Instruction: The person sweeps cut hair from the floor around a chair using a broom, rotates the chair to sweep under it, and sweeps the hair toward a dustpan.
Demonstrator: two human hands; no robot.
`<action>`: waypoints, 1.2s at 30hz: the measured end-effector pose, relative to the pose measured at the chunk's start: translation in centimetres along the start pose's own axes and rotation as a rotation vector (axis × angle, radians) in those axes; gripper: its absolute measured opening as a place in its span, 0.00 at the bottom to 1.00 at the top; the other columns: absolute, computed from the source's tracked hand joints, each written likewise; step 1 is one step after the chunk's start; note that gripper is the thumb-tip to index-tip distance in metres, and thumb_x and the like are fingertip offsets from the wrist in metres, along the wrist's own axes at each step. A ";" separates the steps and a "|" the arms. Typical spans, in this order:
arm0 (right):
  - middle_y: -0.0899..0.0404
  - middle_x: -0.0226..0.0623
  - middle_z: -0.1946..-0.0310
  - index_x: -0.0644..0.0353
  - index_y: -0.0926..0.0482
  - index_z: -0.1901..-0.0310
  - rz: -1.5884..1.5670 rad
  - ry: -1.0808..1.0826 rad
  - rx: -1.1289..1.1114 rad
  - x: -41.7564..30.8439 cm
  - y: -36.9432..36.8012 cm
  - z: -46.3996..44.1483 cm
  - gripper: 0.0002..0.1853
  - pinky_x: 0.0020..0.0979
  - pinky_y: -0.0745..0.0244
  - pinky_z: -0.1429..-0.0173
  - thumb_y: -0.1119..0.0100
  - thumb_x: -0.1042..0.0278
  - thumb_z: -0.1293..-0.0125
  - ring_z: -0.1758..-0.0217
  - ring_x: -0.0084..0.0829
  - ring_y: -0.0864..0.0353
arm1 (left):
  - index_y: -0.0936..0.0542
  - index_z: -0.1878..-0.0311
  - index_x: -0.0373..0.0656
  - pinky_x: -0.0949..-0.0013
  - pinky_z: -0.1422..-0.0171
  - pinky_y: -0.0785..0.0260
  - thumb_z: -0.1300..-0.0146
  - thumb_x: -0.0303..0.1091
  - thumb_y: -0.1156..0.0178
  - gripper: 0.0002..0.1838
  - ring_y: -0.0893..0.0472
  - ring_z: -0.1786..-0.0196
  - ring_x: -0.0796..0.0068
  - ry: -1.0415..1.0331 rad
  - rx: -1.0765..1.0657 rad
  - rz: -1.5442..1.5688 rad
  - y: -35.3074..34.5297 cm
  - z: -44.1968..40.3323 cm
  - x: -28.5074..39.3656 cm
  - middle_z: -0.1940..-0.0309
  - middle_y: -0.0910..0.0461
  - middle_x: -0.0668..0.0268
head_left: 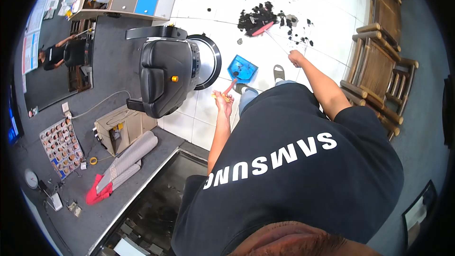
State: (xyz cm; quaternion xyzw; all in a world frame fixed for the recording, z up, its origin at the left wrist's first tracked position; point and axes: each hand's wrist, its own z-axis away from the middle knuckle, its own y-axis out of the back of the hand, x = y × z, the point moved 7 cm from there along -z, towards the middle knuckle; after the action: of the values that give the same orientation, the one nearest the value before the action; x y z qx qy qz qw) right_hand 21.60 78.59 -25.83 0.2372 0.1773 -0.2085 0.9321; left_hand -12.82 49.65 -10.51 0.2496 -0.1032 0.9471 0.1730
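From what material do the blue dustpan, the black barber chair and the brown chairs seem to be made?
The blue dustpan looks like smooth plastic: one even, bright colour. The black barber chair seems covered in leather or vinyl, gleaming softly; which, I cannot tell. The brown chairs look like varnished bamboo: round, glossy poles.

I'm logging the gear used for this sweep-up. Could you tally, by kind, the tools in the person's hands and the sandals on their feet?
Blue dustpan, in the left hand: 1
Pink-headed broom, in the right hand: 1
Sandals, one partly hidden: 2
Total: 4
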 end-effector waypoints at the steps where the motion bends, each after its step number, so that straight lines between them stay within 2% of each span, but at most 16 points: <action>1: 0.21 0.52 0.77 0.68 0.24 0.48 -0.047 0.014 0.090 -0.8 1.7 3.8 0.24 0.35 0.27 0.75 0.56 0.75 0.47 0.81 0.43 0.23 | 0.41 0.50 0.51 0.64 0.70 0.34 0.30 0.65 0.60 0.26 0.28 0.75 0.70 0.013 0.008 0.002 0.0 -0.4 -0.7 0.77 0.32 0.68; 3: 0.18 0.58 0.66 0.64 0.33 0.34 0.075 0.058 0.177 0.5 3.3 7.9 0.32 0.38 0.24 0.74 0.59 0.73 0.44 0.80 0.46 0.20 | 0.41 0.51 0.51 0.64 0.70 0.34 0.30 0.66 0.60 0.26 0.28 0.75 0.70 0.016 -0.009 -0.004 -0.2 -1.0 -1.6 0.77 0.32 0.68; 5: 0.18 0.57 0.56 0.61 0.32 0.34 0.117 0.000 0.177 5.0 3.3 12.8 0.29 0.43 0.20 0.60 0.59 0.68 0.39 0.64 0.51 0.16 | 0.41 0.51 0.51 0.64 0.70 0.35 0.30 0.66 0.61 0.26 0.28 0.75 0.70 0.022 -0.029 0.001 -0.2 -1.8 -2.3 0.78 0.32 0.68; 7: 0.18 0.53 0.53 0.58 0.32 0.34 0.228 0.145 0.356 13.7 1.3 14.7 0.27 0.45 0.24 0.46 0.58 0.64 0.35 0.50 0.52 0.19 | 0.41 0.52 0.52 0.64 0.70 0.35 0.30 0.66 0.61 0.26 0.28 0.76 0.70 0.036 -0.020 0.003 -0.8 -1.8 -2.3 0.79 0.32 0.68; 9: 0.20 0.53 0.50 0.57 0.32 0.34 0.135 0.146 0.348 19.4 0.2 21.3 0.27 0.47 0.30 0.39 0.55 0.60 0.34 0.44 0.51 0.22 | 0.40 0.52 0.52 0.65 0.70 0.35 0.29 0.66 0.62 0.25 0.28 0.76 0.70 0.052 -0.018 0.002 -1.0 -2.3 -2.6 0.80 0.32 0.67; 10: 0.21 0.53 0.49 0.58 0.33 0.33 0.185 -0.103 0.210 20.1 0.0 25.0 0.26 0.46 0.29 0.41 0.55 0.60 0.32 0.44 0.51 0.22 | 0.40 0.54 0.52 0.64 0.69 0.35 0.29 0.65 0.61 0.24 0.29 0.76 0.69 0.055 -0.029 -0.001 -1.3 -2.4 -2.5 0.80 0.32 0.67; 11: 0.21 0.54 0.49 0.56 0.33 0.33 0.013 -0.109 0.196 22.8 -1.1 27.5 0.24 0.46 0.29 0.42 0.56 0.62 0.30 0.44 0.51 0.22 | 0.40 0.55 0.52 0.64 0.69 0.35 0.29 0.64 0.61 0.23 0.29 0.77 0.68 0.058 -0.038 -0.004 -1.5 -2.2 -2.5 0.80 0.32 0.66; 14: 0.20 0.54 0.51 0.54 0.33 0.33 0.060 -0.167 0.245 26.3 -3.1 32.3 0.23 0.45 0.28 0.44 0.58 0.65 0.29 0.46 0.50 0.21 | 0.40 0.56 0.51 0.64 0.68 0.36 0.28 0.63 0.61 0.23 0.30 0.77 0.68 0.063 -0.032 -0.032 -2.4 -1.3 -2.5 0.80 0.32 0.65; 17: 0.22 0.58 0.50 0.54 0.32 0.34 -0.023 -0.251 0.276 29.8 -5.3 31.5 0.25 0.48 0.29 0.41 0.55 0.67 0.34 0.45 0.57 0.24 | 0.40 0.56 0.51 0.64 0.68 0.37 0.29 0.65 0.61 0.24 0.30 0.76 0.67 0.056 -0.023 -0.068 -3.5 -0.7 -2.6 0.80 0.32 0.64; 20: 0.21 0.57 0.52 0.54 0.32 0.33 -0.047 -0.246 0.276 31.0 -5.9 27.0 0.24 0.45 0.28 0.43 0.55 0.62 0.30 0.47 0.53 0.21 | 0.39 0.56 0.51 0.64 0.68 0.37 0.30 0.66 0.62 0.26 0.29 0.76 0.67 0.045 -0.027 -0.082 -4.7 -0.1 -2.4 0.79 0.31 0.64; 22: 0.21 0.58 0.53 0.57 0.33 0.33 0.006 -0.198 0.303 28.1 -3.9 23.1 0.27 0.45 0.27 0.45 0.51 0.59 0.33 0.48 0.56 0.22 | 0.39 0.56 0.51 0.64 0.69 0.37 0.30 0.67 0.62 0.26 0.29 0.76 0.67 0.044 -0.044 -0.095 -5.0 0.1 -2.4 0.79 0.31 0.63; 27: 0.20 0.57 0.53 0.63 0.28 0.38 0.108 0.030 0.457 20.0 2.8 7.7 0.27 0.44 0.23 0.48 0.52 0.68 0.41 0.51 0.51 0.19 | 0.39 0.55 0.51 0.64 0.67 0.35 0.30 0.66 0.60 0.26 0.29 0.75 0.69 0.041 -0.080 -0.119 -5.7 -0.1 -1.8 0.78 0.31 0.66; 29: 0.18 0.57 0.61 0.69 0.24 0.47 0.626 0.117 -0.161 13.8 5.0 2.5 0.22 0.40 0.21 0.68 0.55 0.71 0.42 0.68 0.42 0.15 | 0.38 0.57 0.50 0.65 0.67 0.36 0.30 0.66 0.59 0.26 0.29 0.75 0.68 0.034 -0.074 -0.130 -6.1 0.0 -1.6 0.78 0.31 0.66; 31: 0.18 0.56 0.65 0.67 0.24 0.48 0.019 -0.085 0.020 12.3 7.8 0.0 0.21 0.39 0.25 0.75 0.54 0.72 0.44 0.76 0.38 0.19 | 0.37 0.56 0.50 0.65 0.67 0.36 0.31 0.66 0.59 0.27 0.29 0.75 0.69 0.031 -0.085 -0.144 -6.8 0.7 -1.1 0.78 0.31 0.65; 32: 0.18 0.56 0.64 0.66 0.24 0.45 -0.164 -0.159 0.232 9.5 10.8 4.6 0.23 0.39 0.24 0.74 0.54 0.72 0.43 0.76 0.38 0.19 | 0.37 0.56 0.49 0.65 0.67 0.36 0.31 0.66 0.58 0.27 0.29 0.75 0.69 0.036 -0.095 -0.154 -7.0 0.7 -1.1 0.78 0.31 0.65; 36: 0.19 0.50 0.53 0.55 0.27 0.38 -0.159 -0.204 0.366 10.0 10.8 12.1 0.27 0.43 0.23 0.51 0.51 0.67 0.43 0.53 0.46 0.17 | 0.36 0.59 0.51 0.67 0.67 0.36 0.31 0.67 0.59 0.26 0.29 0.75 0.70 0.084 -0.129 -0.120 -7.3 -0.4 -1.2 0.77 0.31 0.65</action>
State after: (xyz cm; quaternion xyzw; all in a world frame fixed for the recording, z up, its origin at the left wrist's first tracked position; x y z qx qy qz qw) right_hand 38.01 77.91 -16.14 0.3654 0.0596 -0.3327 0.8673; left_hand -9.23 56.16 -10.68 0.2039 -0.1416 0.9361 0.2491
